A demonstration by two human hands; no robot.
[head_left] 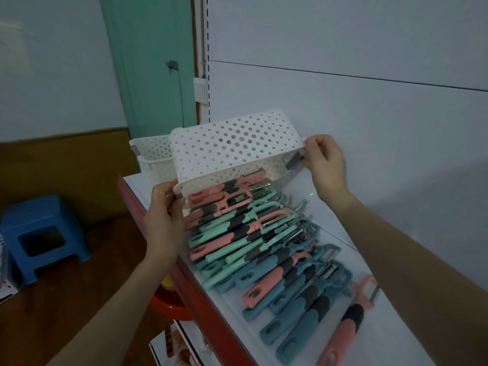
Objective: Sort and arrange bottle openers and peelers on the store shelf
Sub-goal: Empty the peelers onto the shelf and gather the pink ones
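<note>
The perforated basket [232,146] is held mouth-down over the peelers [264,247] — left hand [162,207] clamped on its near corner, right hand [326,165] pinching its far end; peeler handles point leftward.

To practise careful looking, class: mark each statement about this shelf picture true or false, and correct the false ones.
1. The left hand and the right hand grip the tipped basket at opposite ends. True.
2. The peelers lie spilled on the white shelf. True.
3. Every peeler handle is the same colour. False: there are pink, mint and blue ones.
4. The blue stool stands on the shelf. False: the stool stands on the floor, to the left.
5. A second basket stands behind the tipped one. True.
</note>
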